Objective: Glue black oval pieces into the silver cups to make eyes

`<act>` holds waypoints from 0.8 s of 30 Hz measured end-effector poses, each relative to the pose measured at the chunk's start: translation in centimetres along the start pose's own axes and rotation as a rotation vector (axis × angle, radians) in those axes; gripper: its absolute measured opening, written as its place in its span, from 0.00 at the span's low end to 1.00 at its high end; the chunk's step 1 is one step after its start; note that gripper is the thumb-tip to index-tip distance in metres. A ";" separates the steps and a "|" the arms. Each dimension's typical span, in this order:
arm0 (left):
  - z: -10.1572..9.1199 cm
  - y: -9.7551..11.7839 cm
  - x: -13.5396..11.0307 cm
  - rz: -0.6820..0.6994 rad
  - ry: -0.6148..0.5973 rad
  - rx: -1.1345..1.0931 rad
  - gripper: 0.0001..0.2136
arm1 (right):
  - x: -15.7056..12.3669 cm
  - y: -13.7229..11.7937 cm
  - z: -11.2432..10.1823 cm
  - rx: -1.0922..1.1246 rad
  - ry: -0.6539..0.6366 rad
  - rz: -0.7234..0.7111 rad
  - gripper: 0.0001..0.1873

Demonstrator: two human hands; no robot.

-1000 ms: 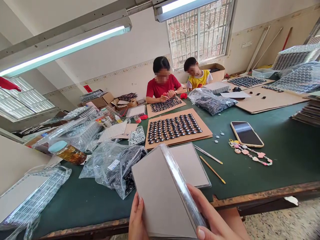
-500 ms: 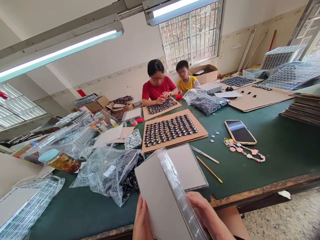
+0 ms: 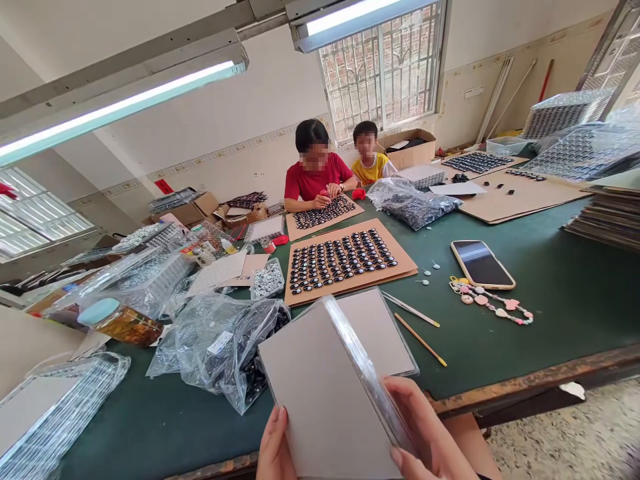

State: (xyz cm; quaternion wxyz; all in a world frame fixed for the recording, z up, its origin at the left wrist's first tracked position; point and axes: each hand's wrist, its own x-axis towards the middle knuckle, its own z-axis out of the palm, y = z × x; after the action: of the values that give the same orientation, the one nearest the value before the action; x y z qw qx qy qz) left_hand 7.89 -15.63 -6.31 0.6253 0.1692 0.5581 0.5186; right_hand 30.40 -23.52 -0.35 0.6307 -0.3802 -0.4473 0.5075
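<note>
At the bottom middle, both of my hands hold a grey card board (image 3: 323, 393) with a stack of clear plastic trays (image 3: 367, 373) pressed against its right side. My left hand (image 3: 274, 447) grips the board's lower left edge, fingers closed on it. My right hand (image 3: 425, 433) wraps round the trays from the right. The stack is raised and tilted above the near edge of the green table (image 3: 545, 320). Another grey board in a clear tray (image 3: 385, 333) lies flat just behind it.
A brown card of black beads (image 3: 345, 260) lies mid-table, with two sticks (image 3: 415, 327), a phone (image 3: 483, 265) and a charm strap (image 3: 493, 305) to its right. Bags of black parts (image 3: 225, 343) and a jar (image 3: 125, 320) sit left. Two people sit at the far side.
The held stack has shifted slightly and tilted back toward me; my right hand has slid a little higher on the trays. The view has steadied.
</note>
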 end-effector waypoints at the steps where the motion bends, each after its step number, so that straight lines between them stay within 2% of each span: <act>1: -0.2 0.5 -0.1 0.003 0.019 0.007 0.24 | 0.0 0.1 -0.1 -0.012 0.017 0.047 0.31; 5: -0.5 1.8 -1.0 -0.023 0.072 0.065 0.27 | 0.3 1.6 -0.3 0.023 0.050 0.210 0.33; 8: -0.2 1.9 -1.8 -0.041 0.071 0.094 0.27 | 0.3 3.0 -0.5 0.056 0.054 0.266 0.31; 12: 0.2 2.7 -2.0 0.006 0.054 0.145 0.31 | 1.5 2.7 -2.1 -0.009 -0.107 0.282 0.27; 15: -0.7 4.8 -1.9 -0.004 0.099 0.157 0.30 | 5.2 1.4 -4.3 -0.311 -0.205 0.199 0.20; 17: -1.4 7.0 -2.1 -0.032 0.138 0.154 0.27 | 8.9 0.8 -5.7 -0.668 -0.164 0.023 0.14; 19: -1.5 9.6 -2.5 0.006 0.165 0.158 0.23 | 13.0 0.7 -6.8 -1.053 -0.209 -0.087 0.10; 20: -1.0 11.0 -2.6 0.066 0.179 0.155 0.21 | 14.9 0.9 -7.2 -1.245 -0.248 -0.113 0.10; 23: 2.3 15.0 -2.0 0.361 0.190 0.062 0.13 | 18.9 2.1 -7.8 -1.385 -0.322 -0.106 0.18; 24: 3.9 16.0 -1.5 0.423 0.150 0.011 0.13 | 19.6 2.5 -8.0 -1.388 -0.345 -0.103 0.22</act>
State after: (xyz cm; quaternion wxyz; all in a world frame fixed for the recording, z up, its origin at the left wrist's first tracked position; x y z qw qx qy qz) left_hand 4.16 -8.99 8.38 0.4584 0.2466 0.5579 0.6463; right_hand 38.90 -4.07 -1.64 0.1868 -0.5864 -0.7776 0.1284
